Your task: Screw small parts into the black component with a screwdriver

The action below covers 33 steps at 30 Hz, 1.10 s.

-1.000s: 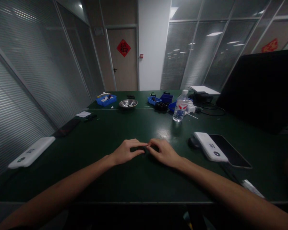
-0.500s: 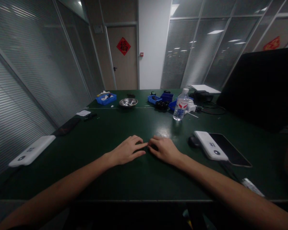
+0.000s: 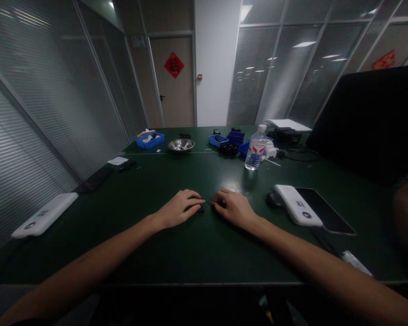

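My left hand rests low over the green table, thumb and fingers closed on a small dark object, mostly hidden beneath them. Facing it, my right hand is curled around another small dark piece. From that piece a thin dark tip points left toward my left fingertips. A narrow gap separates the two hands. Both objects are too small and dim to name further.
A water bottle stands beyond my right hand. Right of it are a white power bank, a phone-like slab and a dark monitor. A metal bowl and blue trays sit farther back.
My hands have parted slightly from fingertip contact. A dark object now shows under my left fingers, and a thin tip by my right. A blurred bare limb at the right edge has shifted inward.
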Each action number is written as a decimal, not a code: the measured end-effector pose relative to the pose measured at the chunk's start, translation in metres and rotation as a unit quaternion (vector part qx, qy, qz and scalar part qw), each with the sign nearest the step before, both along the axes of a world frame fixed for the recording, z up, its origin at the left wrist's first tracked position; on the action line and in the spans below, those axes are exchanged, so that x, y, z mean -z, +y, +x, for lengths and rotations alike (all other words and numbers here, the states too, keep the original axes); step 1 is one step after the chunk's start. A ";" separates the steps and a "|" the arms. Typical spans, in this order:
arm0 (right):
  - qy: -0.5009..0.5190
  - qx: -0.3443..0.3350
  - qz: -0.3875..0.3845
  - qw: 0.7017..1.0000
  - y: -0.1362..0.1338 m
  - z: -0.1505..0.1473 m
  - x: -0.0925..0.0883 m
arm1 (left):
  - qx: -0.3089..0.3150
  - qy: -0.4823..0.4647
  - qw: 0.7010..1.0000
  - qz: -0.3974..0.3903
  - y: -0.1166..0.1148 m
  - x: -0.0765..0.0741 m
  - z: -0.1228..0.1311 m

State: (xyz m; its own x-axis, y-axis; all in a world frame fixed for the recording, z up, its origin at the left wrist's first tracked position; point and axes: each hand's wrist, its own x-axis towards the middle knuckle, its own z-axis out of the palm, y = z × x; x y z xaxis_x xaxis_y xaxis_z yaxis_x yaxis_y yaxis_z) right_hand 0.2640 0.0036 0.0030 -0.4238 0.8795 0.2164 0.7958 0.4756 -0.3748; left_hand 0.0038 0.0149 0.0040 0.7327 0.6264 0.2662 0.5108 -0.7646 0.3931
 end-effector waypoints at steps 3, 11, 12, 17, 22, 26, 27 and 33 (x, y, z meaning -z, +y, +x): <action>0.003 -0.003 -0.001 1.000 -0.001 -0.001 -0.001 | -0.008 -0.005 1.000 -0.018 0.001 0.001 0.000; 0.001 -0.005 0.000 1.000 -0.001 0.001 -0.002 | -0.001 0.021 1.000 -0.014 -0.003 -0.002 -0.001; 0.002 -0.007 -0.001 1.000 -0.001 0.001 -0.002 | -0.002 0.023 1.000 -0.014 -0.003 -0.002 -0.001; 0.006 -0.011 0.000 1.000 0.000 0.001 -0.001 | 0.002 0.029 1.000 -0.008 -0.003 -0.003 0.001; 0.004 -0.012 -0.001 1.000 0.000 0.001 0.000 | 0.008 0.024 1.000 -0.008 -0.004 -0.004 0.001; -0.007 -0.007 -0.005 1.000 0.000 0.000 -0.001 | -0.005 0.010 1.000 -0.013 -0.005 -0.004 0.001; -0.009 -0.006 -0.005 1.000 0.000 0.000 -0.001 | -0.010 0.004 1.000 -0.012 -0.006 -0.004 0.002; -0.016 -0.003 -0.007 1.000 -0.001 0.000 -0.001 | -0.022 -0.037 0.999 -0.016 -0.011 -0.004 0.007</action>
